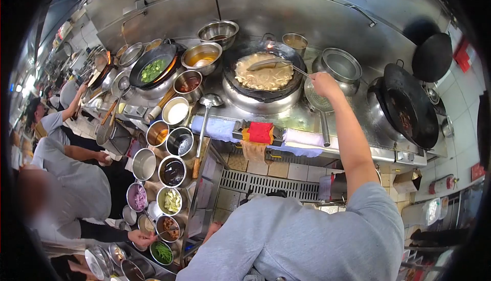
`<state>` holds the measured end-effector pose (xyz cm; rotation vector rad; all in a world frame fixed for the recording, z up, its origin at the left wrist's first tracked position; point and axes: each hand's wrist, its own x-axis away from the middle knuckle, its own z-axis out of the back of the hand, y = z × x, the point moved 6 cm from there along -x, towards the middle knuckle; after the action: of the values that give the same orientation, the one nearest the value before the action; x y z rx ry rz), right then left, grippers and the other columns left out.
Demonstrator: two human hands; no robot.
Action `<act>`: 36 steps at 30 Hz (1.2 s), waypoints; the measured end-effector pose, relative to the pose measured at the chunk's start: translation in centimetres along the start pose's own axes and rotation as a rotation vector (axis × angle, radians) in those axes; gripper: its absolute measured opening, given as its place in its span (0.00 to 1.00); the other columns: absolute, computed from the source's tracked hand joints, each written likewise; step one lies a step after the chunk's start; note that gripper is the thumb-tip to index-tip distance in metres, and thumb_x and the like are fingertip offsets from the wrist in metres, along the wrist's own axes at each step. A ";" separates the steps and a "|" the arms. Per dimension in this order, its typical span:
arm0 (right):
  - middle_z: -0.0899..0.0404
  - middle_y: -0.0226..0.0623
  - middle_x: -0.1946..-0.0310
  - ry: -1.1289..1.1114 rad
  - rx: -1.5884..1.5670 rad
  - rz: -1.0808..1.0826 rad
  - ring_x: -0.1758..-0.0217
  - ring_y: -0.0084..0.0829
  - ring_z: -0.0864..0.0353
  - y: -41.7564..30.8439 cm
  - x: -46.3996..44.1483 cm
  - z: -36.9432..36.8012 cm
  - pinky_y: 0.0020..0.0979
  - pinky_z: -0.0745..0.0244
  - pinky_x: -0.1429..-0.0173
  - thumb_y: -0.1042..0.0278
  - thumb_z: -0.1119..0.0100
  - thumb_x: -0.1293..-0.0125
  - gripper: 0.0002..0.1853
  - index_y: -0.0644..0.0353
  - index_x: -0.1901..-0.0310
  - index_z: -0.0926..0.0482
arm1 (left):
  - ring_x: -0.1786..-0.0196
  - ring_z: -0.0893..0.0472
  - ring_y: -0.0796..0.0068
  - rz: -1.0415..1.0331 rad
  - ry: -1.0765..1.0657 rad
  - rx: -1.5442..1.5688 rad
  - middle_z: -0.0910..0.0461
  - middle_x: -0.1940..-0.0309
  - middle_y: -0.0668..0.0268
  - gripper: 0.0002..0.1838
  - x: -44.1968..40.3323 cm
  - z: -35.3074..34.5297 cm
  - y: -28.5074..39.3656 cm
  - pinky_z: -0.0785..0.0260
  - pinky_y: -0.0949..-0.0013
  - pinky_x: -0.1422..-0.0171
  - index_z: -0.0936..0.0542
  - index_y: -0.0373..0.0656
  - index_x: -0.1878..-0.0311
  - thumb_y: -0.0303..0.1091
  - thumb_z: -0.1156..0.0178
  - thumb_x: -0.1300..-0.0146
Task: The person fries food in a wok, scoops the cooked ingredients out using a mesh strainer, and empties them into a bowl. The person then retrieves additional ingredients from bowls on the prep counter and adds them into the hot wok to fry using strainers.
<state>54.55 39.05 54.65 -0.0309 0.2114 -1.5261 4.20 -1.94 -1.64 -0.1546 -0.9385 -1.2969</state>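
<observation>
My right hand [325,85] is closed around the handle of a metal wok spatula [271,63], my arm stretched forward over the stove. The spatula's blade lies in a wok [240,87] full of pale, creamy-looking food [263,79]. My left hand [213,228] is low beside the seasoning cart, mostly hidden by my grey shirt; its fingers do not show clearly. Just right of the wok, a perforated strainer [319,99] rests with its handle toward me. A ladle [210,100] lies along the cart's edge, its wooden handle end pointing my way.
Metal pots of sauces and ingredients, including dark sauce [173,172] and chopped greens [162,253], line the cart at left. A co-worker's hand [142,238] reaches into them. Another wok with greens [153,70] shows flame at its rim. A dark wok [404,109] stands right. Folded cloths [258,132] lie along the stove front.
</observation>
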 end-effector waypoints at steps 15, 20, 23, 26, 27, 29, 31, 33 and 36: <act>0.27 0.50 0.64 0.234 -0.331 -0.101 0.59 0.47 0.29 -0.3 2.6 -3.3 0.37 0.35 0.52 0.70 0.56 0.45 0.14 0.62 0.56 0.29 | 0.74 0.26 0.74 0.033 0.036 0.593 0.26 0.73 0.62 0.07 4.2 12.7 14.3 0.32 0.72 0.73 0.29 0.41 0.62 0.29 0.53 0.43; 0.27 0.52 0.63 0.252 -0.313 -0.173 0.58 0.49 0.29 2.2 2.3 -6.8 0.39 0.35 0.53 0.70 0.58 0.46 0.15 0.63 0.55 0.31 | 0.75 0.27 0.77 -0.511 0.282 -0.086 0.25 0.75 0.66 0.10 4.7 10.6 11.3 0.35 0.73 0.75 0.27 0.42 0.66 0.37 0.53 0.44; 0.30 0.55 0.60 0.215 -0.367 -0.235 0.55 0.48 0.30 1.4 2.1 -6.2 0.39 0.36 0.51 0.73 0.60 0.47 0.17 0.64 0.54 0.32 | 0.73 0.25 0.72 0.088 0.031 0.465 0.24 0.76 0.63 0.13 5.9 9.9 9.1 0.34 0.70 0.71 0.26 0.40 0.66 0.40 0.52 0.46; 0.29 0.55 0.61 0.205 -0.289 -0.363 0.56 0.49 0.30 2.3 -0.6 -10.2 0.39 0.35 0.52 0.76 0.61 0.51 0.16 0.66 0.58 0.30 | 0.74 0.25 0.72 0.092 0.078 0.472 0.25 0.76 0.63 0.11 7.8 11.6 10.0 0.34 0.70 0.72 0.26 0.40 0.68 0.37 0.51 0.47; 0.29 0.54 0.62 0.183 -0.509 -0.453 0.56 0.49 0.30 2.8 -1.4 -12.0 0.40 0.35 0.53 0.76 0.60 0.51 0.15 0.65 0.60 0.30 | 0.75 0.26 0.73 -0.190 0.136 0.196 0.25 0.76 0.63 0.10 6.5 10.6 9.0 0.35 0.71 0.74 0.26 0.40 0.68 0.35 0.51 0.47; 0.28 0.54 0.63 0.139 -0.736 -0.534 0.57 0.49 0.30 2.0 -1.7 -12.8 0.40 0.35 0.54 0.76 0.59 0.52 0.15 0.65 0.61 0.30 | 0.76 0.26 0.75 -0.448 0.191 -0.088 0.25 0.77 0.63 0.09 4.6 8.2 7.6 0.35 0.71 0.76 0.26 0.40 0.68 0.34 0.51 0.47; 0.28 0.52 0.63 0.145 -0.460 -0.325 0.58 0.49 0.30 -0.9 -1.9 -8.6 0.41 0.35 0.55 0.75 0.58 0.53 0.14 0.64 0.62 0.29 | 0.77 0.27 0.73 -0.108 0.031 0.775 0.27 0.77 0.63 0.07 1.7 6.4 4.3 0.38 0.70 0.79 0.27 0.41 0.68 0.30 0.53 0.47; 0.27 0.51 0.66 0.296 -0.319 -0.104 0.61 0.49 0.28 -4.2 -2.6 -6.9 0.41 0.34 0.57 0.76 0.59 0.52 0.15 0.61 0.61 0.28 | 0.78 0.28 0.72 0.088 -0.068 1.188 0.27 0.77 0.62 0.06 2.8 5.8 4.4 0.39 0.70 0.80 0.28 0.41 0.67 0.28 0.54 0.48; 0.27 0.51 0.67 0.190 -0.124 -0.020 0.61 0.48 0.28 -5.5 -6.7 -9.9 0.42 0.33 0.59 0.76 0.57 0.53 0.16 0.60 0.58 0.30 | 0.79 0.28 0.73 0.029 -0.103 0.851 0.27 0.77 0.64 0.07 3.2 6.6 6.1 0.41 0.71 0.82 0.30 0.43 0.65 0.27 0.56 0.47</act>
<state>47.35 46.55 46.52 0.0143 0.4582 -1.5343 6.03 1.43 7.14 0.4287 -1.4910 -0.7772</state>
